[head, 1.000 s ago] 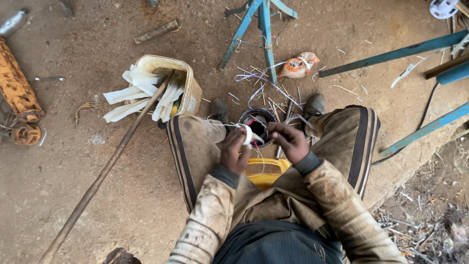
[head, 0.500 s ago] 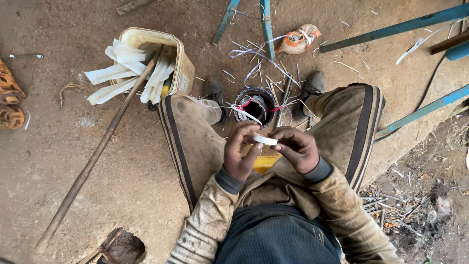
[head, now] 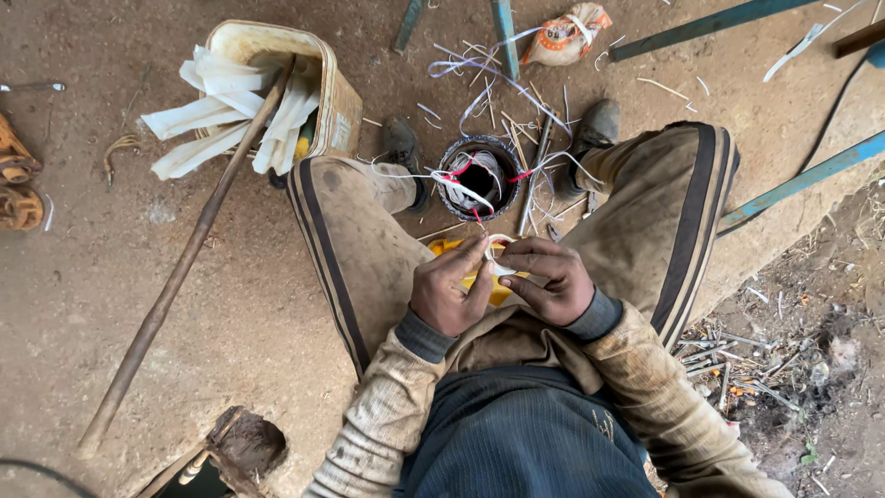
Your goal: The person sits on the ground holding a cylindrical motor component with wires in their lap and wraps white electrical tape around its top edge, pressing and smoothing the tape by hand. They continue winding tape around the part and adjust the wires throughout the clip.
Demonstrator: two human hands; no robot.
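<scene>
1. At far left on the dirt floor we note one rusty orange metal part (head: pixel 17 175), partly cut off by the frame edge.
2. Next we count one cream plastic container (head: pixel 336 101) holding a bundle of white strips (head: pixel 217 111), with one long wooden pole (head: pixel 184 267) lying across its rim and running down to the lower left.
3. Between our two shoes stands one dark round motor stator (head: pixel 481 175), white and red threads trailing from its opening.
4. Just below it, between our knees, our left hand (head: pixel 449 293) and right hand (head: pixel 550 281) meet, fingertips touching. Both pinch one small white strip (head: pixel 498 256) in a narrow grip, thumbs and forefingers closed on it, above one yellow object (head: pixel 479 277) mostly hidden by the hands.
5. Above, we record one tied orange-and-white bag (head: pixel 564 35) amid scattered white offcuts.
6. At right, two blue metal bars (head: pixel 802 180) cross the ground, well apart.
</scene>
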